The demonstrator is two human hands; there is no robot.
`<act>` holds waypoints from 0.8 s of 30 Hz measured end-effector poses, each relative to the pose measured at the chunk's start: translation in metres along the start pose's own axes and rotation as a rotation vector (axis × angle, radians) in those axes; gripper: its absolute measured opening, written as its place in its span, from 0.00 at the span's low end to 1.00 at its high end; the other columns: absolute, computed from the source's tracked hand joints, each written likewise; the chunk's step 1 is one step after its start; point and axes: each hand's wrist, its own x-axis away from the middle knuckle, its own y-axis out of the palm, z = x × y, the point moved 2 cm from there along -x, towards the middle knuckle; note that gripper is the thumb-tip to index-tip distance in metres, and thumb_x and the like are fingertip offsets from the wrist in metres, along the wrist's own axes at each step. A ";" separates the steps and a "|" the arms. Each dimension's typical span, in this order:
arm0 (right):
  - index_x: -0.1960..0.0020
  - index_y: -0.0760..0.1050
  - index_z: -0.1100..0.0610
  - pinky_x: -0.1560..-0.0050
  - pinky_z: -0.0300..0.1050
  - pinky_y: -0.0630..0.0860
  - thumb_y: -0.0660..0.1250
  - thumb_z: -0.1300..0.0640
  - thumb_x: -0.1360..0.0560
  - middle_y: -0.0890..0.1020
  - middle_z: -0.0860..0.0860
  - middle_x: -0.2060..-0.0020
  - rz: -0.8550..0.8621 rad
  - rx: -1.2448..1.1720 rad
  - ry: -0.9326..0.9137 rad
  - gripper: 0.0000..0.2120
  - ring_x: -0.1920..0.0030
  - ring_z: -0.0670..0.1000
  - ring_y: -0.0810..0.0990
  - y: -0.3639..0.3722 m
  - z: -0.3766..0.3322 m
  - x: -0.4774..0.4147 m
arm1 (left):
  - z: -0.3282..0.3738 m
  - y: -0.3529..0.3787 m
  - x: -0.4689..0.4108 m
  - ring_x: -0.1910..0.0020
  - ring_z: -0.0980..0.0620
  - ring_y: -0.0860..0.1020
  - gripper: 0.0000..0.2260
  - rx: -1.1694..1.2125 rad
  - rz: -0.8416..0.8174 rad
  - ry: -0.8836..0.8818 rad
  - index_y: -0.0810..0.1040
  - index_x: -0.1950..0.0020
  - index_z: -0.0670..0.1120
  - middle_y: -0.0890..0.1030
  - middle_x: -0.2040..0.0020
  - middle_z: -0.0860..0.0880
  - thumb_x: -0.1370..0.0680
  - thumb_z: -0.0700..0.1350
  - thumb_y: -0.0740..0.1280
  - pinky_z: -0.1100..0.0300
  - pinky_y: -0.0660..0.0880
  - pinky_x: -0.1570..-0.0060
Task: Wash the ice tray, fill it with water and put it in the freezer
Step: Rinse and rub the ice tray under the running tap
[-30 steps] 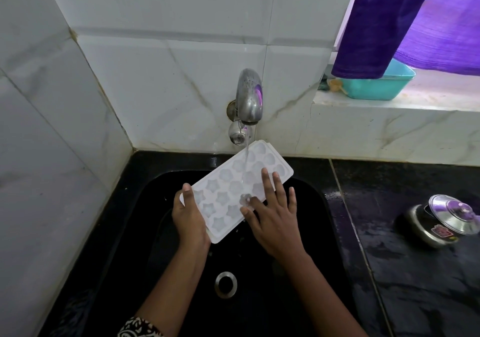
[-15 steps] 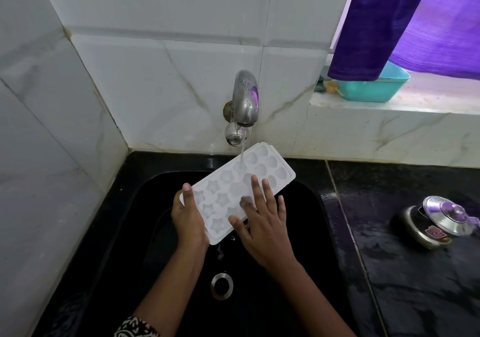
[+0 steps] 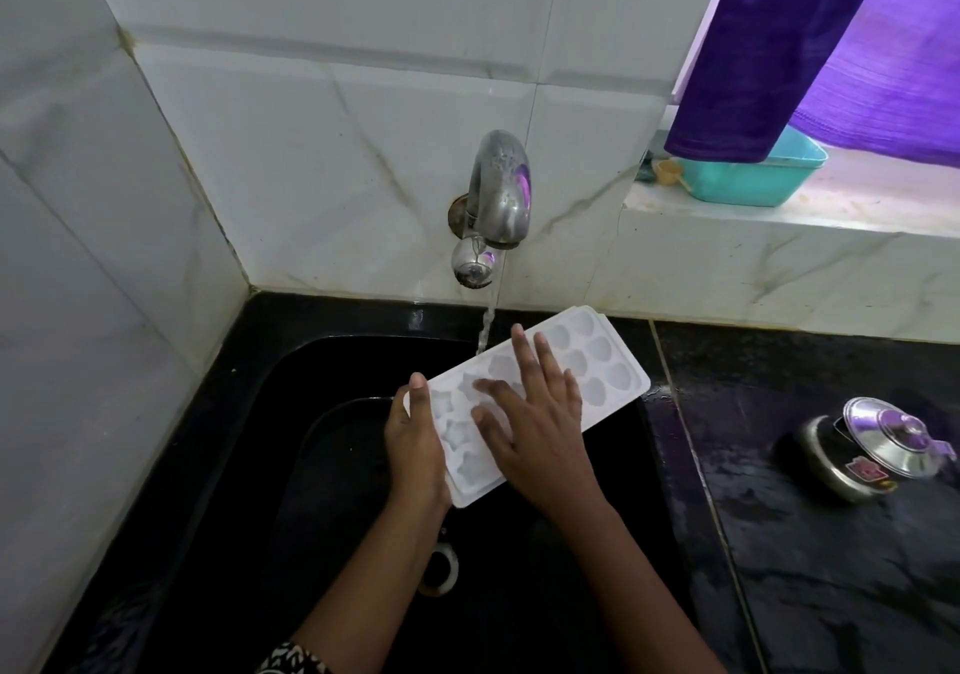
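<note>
A white ice tray (image 3: 597,361) with shaped pockets is held tilted over the black sink (image 3: 332,361), under the running metal tap (image 3: 498,195). The stream lands near the tray's far edge. My left hand (image 3: 415,445) grips the tray's near left end, thumb on top. My right hand (image 3: 535,413) lies flat on the tray's middle with straight, spread fingers pressing on the pockets.
White tiled walls close in the sink at the back and left. A drain (image 3: 441,564) sits in the sink bottom. On the wet black counter to the right stands a steel lidded pot (image 3: 872,450). A teal tub (image 3: 753,174) and purple cloth (image 3: 779,50) occupy the ledge.
My right hand has slid across the tray's pockets, now with fingers further up the tray. The left hand keeps its hold. Water keeps running.
</note>
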 end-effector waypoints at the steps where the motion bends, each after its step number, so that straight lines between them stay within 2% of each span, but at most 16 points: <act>1: 0.42 0.76 0.46 0.29 0.59 0.46 0.50 0.39 0.24 0.47 0.48 0.23 0.005 0.025 0.003 0.22 0.25 0.46 0.37 0.003 -0.003 -0.003 | 0.000 0.001 0.002 0.59 0.51 0.81 0.11 -0.007 -0.005 0.008 0.77 0.51 0.49 0.82 0.56 0.47 0.19 0.53 0.59 0.62 0.77 0.67; 4: 0.44 0.77 0.48 0.30 0.62 0.51 0.51 0.38 0.23 0.54 0.52 0.23 0.054 0.141 -0.044 0.22 0.24 0.51 0.45 0.011 -0.011 -0.007 | 0.000 0.001 0.001 0.55 0.50 0.82 0.11 -0.037 -0.013 0.045 0.77 0.54 0.52 0.82 0.56 0.48 0.19 0.54 0.59 0.59 0.77 0.59; 6: 0.44 0.77 0.47 0.29 0.62 0.51 0.51 0.38 0.23 0.56 0.53 0.24 0.090 0.223 -0.109 0.21 0.24 0.53 0.49 0.011 -0.010 -0.007 | 0.000 0.000 -0.002 0.55 0.49 0.82 0.12 -0.043 -0.014 0.069 0.78 0.54 0.50 0.83 0.56 0.48 0.19 0.54 0.59 0.58 0.77 0.59; 10: 0.55 0.79 0.48 0.30 0.62 0.52 0.51 0.39 0.23 0.58 0.54 0.24 0.166 0.235 -0.093 0.20 0.24 0.54 0.53 0.007 -0.008 -0.013 | -0.002 0.002 -0.001 0.57 0.51 0.81 0.11 -0.076 -0.036 0.105 0.77 0.56 0.51 0.82 0.58 0.49 0.19 0.52 0.59 0.58 0.76 0.57; 14: 0.43 0.77 0.48 0.28 0.62 0.52 0.49 0.38 0.22 0.54 0.52 0.23 0.121 0.249 -0.132 0.23 0.24 0.53 0.50 0.013 -0.008 -0.006 | 0.000 0.001 -0.005 0.60 0.51 0.81 0.12 -0.053 -0.032 0.083 0.77 0.54 0.47 0.82 0.58 0.47 0.19 0.52 0.60 0.58 0.77 0.59; 18: 0.50 0.78 0.47 0.29 0.61 0.49 0.46 0.38 0.21 0.56 0.53 0.24 0.148 0.250 -0.114 0.24 0.24 0.53 0.50 0.010 -0.006 -0.011 | -0.004 -0.001 -0.004 0.59 0.53 0.82 0.12 -0.084 -0.038 0.089 0.78 0.52 0.47 0.83 0.57 0.48 0.19 0.53 0.60 0.61 0.77 0.61; 21: 0.44 0.78 0.49 0.30 0.61 0.51 0.41 0.37 0.20 0.57 0.53 0.24 0.155 0.268 -0.129 0.29 0.24 0.53 0.52 0.016 -0.015 -0.007 | -0.002 -0.002 -0.006 0.57 0.49 0.82 0.12 -0.073 -0.028 0.071 0.78 0.52 0.48 0.83 0.56 0.46 0.19 0.53 0.59 0.56 0.78 0.57; 24: 0.46 0.78 0.47 0.30 0.62 0.51 0.42 0.37 0.20 0.57 0.53 0.24 0.165 0.273 -0.141 0.28 0.24 0.54 0.52 0.012 -0.008 -0.008 | 0.000 -0.004 -0.007 0.58 0.51 0.82 0.12 -0.086 -0.031 0.100 0.78 0.52 0.48 0.83 0.57 0.47 0.20 0.53 0.60 0.58 0.77 0.58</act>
